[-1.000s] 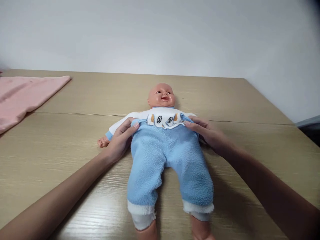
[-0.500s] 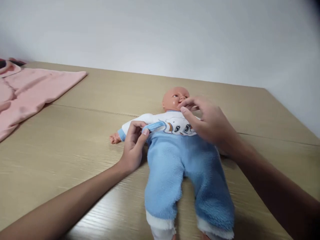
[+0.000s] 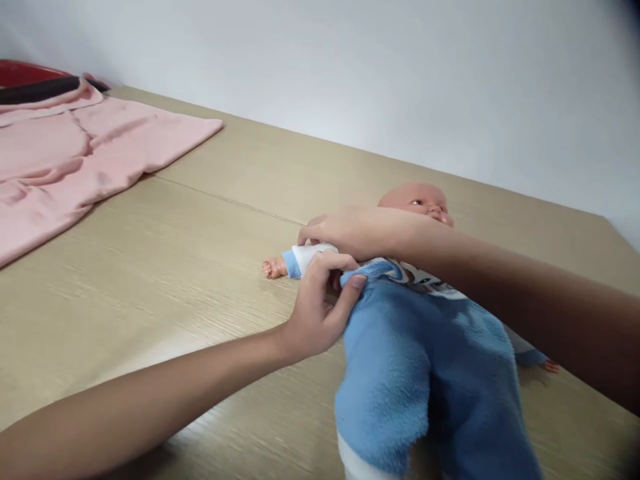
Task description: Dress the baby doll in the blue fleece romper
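Observation:
A baby doll (image 3: 415,200) lies on its back on the table in blue fleece pants (image 3: 385,373) and a white shirt with a printed front. My left hand (image 3: 325,300) is closed at the doll's side, pinching the blue ribbed hem (image 3: 375,269) of the shirt between thumb and fingers. Across the doll's chest reaches my right hand (image 3: 350,232), fingers loosely bent and apart over the white sleeve (image 3: 305,255); its thumb is hidden. The forearm covers most of the shirt and the doll's lower face edge. Part of the doll's other hand (image 3: 551,365) shows beyond my right forearm.
A pink garment (image 3: 120,143) is spread on the wooden table (image 3: 190,280) at the left. Behind it are a black item (image 3: 40,91) and something red (image 3: 30,72). A pale wall (image 3: 350,73) stands along the table's far edge.
My right hand has moved left from near the doll's chin, across the chest to the sleeve. My left hand keeps its pinch on the hem. The view has turned left.

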A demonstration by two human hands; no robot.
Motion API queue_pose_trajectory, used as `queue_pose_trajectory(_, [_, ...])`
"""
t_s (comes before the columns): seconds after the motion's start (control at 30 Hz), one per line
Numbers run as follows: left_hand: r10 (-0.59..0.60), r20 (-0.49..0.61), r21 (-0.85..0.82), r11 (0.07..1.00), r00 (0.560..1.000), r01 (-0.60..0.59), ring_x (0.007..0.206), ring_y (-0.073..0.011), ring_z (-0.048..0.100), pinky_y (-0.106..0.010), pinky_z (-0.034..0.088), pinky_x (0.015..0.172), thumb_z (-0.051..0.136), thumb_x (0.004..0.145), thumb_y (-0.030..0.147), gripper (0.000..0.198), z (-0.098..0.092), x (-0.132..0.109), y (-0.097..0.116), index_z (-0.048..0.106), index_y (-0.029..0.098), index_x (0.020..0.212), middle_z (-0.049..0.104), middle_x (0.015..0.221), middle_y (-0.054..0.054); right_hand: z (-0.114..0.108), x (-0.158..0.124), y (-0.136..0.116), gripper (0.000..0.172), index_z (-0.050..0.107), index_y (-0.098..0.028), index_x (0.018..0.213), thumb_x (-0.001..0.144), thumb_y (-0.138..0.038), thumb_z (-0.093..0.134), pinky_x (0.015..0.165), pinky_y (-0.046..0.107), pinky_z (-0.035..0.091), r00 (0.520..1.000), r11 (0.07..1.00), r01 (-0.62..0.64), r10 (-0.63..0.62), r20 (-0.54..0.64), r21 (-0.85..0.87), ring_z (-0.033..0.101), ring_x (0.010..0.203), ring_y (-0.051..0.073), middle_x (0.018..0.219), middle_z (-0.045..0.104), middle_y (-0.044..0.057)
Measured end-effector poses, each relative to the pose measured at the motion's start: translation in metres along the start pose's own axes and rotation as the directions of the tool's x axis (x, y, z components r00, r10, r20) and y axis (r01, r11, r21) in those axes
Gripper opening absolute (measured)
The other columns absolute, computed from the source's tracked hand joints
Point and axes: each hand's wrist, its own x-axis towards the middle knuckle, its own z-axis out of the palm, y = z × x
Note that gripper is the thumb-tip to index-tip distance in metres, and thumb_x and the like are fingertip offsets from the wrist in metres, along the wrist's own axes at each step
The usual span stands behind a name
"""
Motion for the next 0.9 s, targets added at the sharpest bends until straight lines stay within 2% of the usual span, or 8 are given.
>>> queue_pose_trajectory(0.13, [0.062,0.024,0.042,0.997,0.998,-0.063,0.085,-0.0155,0.057,-0.033,0.048,0.079,0.064,0.116,0.029,0.005,-0.002,0.0,0.0,0.062,0.025,0.116,0.066,0.098,-0.001,0.008,0.008,-0.007,0.018,0.08,-0.019,0.11,0.097,-0.011,0.072,0.07,0.035,0.04,0.999,0.993,0.035,-0.034,0.014,-0.112,0.073,0.093,0.025,0.108,0.08,0.008])
queue_pose_trajectory(0.27, [0.172,0.046,0.045,0.984,0.984,-0.174,0.091,-0.0169,0.064,-0.034,0.051,0.085,0.067,0.115,0.029,0.007,-0.004,0.0,0.0,0.063,0.024,0.119,0.071,0.099,-0.002,0.005,-0.017,-0.002,0.021,0.075,-0.018,0.117,0.097,-0.02,0.071,0.074,0.035,0.04,0.977,0.997,0.069,-0.073,-0.199,-0.026,0.069,0.094,0.025,0.114,0.076,0.01])
queue_pose_trajectory(0.4, [0.251,0.133,-0.024,0.968,0.959,-0.25,0.084,-0.0147,0.068,-0.031,0.052,0.078,0.065,0.117,0.031,0.008,-0.007,0.0,0.0,0.067,0.022,0.117,0.073,0.094,-0.002,0.007,-0.056,0.007,0.034,0.072,-0.02,0.126,0.093,-0.015,0.065,0.085,0.034,0.049,0.899,0.97,0.139,-0.04,-0.437,0.199,0.073,0.099,0.024,0.114,0.079,0.006])
queue_pose_trajectory(0.53, [0.315,0.217,-0.034,0.948,0.924,-0.315,0.083,-0.0156,0.07,-0.033,0.052,0.077,0.064,0.117,0.033,0.014,-0.01,-0.003,0.0,0.071,0.022,0.113,0.076,0.096,-0.003,0.025,-0.087,0.016,0.036,0.073,-0.027,0.127,0.092,-0.016,0.067,0.1,0.038,0.056,0.81,0.932,0.128,0.099,-0.578,0.34,0.077,0.115,0.027,0.125,0.083,0.004])
queue_pose_trajectory(0.63, [0.259,0.086,-0.052,0.966,0.962,-0.255,0.079,-0.0148,0.063,-0.032,0.052,0.075,0.066,0.116,0.032,0.007,-0.006,-0.005,0.001,0.066,0.025,0.118,0.069,0.091,0.001,0.039,-0.098,0.02,0.037,0.074,-0.031,0.124,0.091,-0.014,0.069,0.111,0.043,0.057,0.776,0.925,0.152,0.106,-0.622,0.348,0.077,0.127,0.03,0.13,0.084,0.004])
queue_pose_trajectory(0.73, [0.171,-0.062,-0.103,0.979,0.983,-0.177,0.077,-0.0117,0.06,-0.027,0.052,0.072,0.064,0.116,0.025,0.014,0.0,-0.005,0.0,0.061,0.027,0.13,0.065,0.096,0.002,0.046,-0.102,0.022,0.037,0.075,-0.03,0.119,0.089,-0.009,0.069,0.115,0.044,0.056,0.775,0.937,0.23,-0.014,-0.632,0.261,0.077,0.13,0.029,0.134,0.083,0.004])
queue_pose_trajectory(0.83, [0.192,-0.065,-0.114,0.974,0.979,-0.198,0.081,-0.0109,0.064,-0.025,0.053,0.074,0.065,0.115,0.022,0.016,0.001,-0.001,0.0,0.062,0.026,0.13,0.068,0.101,0.002,0.047,-0.102,0.021,0.032,0.075,-0.027,0.112,0.09,-0.006,0.063,0.112,0.041,0.055,0.783,0.939,0.275,-0.093,-0.616,0.207,0.076,0.128,0.027,0.137,0.082,0.006])
queue_pose_trajectory(0.9, [0.245,-0.028,-0.122,0.961,0.969,-0.246,0.082,-0.0122,0.066,-0.028,0.055,0.075,0.066,0.114,0.021,0.016,-0.003,0.003,0.001,0.063,0.025,0.129,0.07,0.099,0.001,0.046,-0.1,0.019,0.03,0.075,-0.024,0.11,0.09,-0.005,0.061,0.111,0.041,0.054,0.805,0.943,0.25,-0.077,-0.588,0.218,0.075,0.129,0.028,0.136,0.081,0.008])
